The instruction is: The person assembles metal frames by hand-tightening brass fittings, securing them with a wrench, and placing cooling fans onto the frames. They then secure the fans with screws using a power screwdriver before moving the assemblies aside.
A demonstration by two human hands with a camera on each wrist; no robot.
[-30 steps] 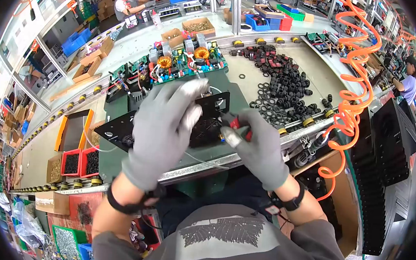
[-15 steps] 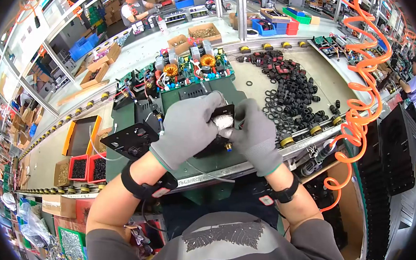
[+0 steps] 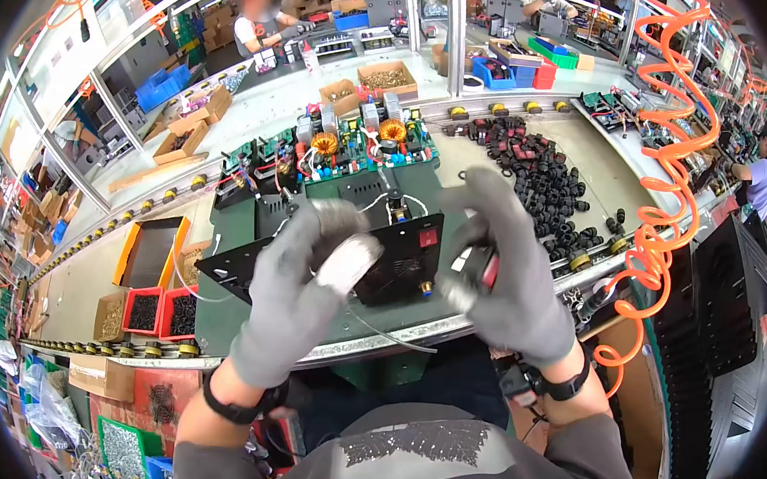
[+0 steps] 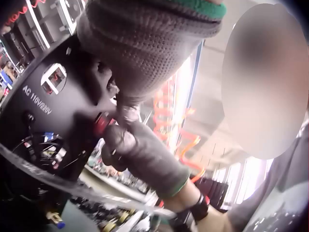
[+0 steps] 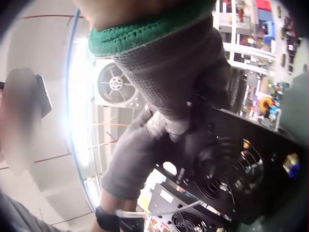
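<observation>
1. Right hand: fingers curled tight on a small red-and-black part, held clear above the work.
2. Left hand: at the right hand's 9 o'clock, fingers bent; whether they pinch anything cannot be told.
3. Black fan panel: lies below and between both hands, with a red switch seated near its 1 o'clock corner.
4. Surroundings: circuit board at the panel's 12 o'clock, heap of black rings at 2 o'clock.
5. Step, as judged: the part is being readied for fitting. The next move calls for lowering it squarely to its opening.

Knit cloth gloves — matt blk metal panel, plastic part.
</observation>
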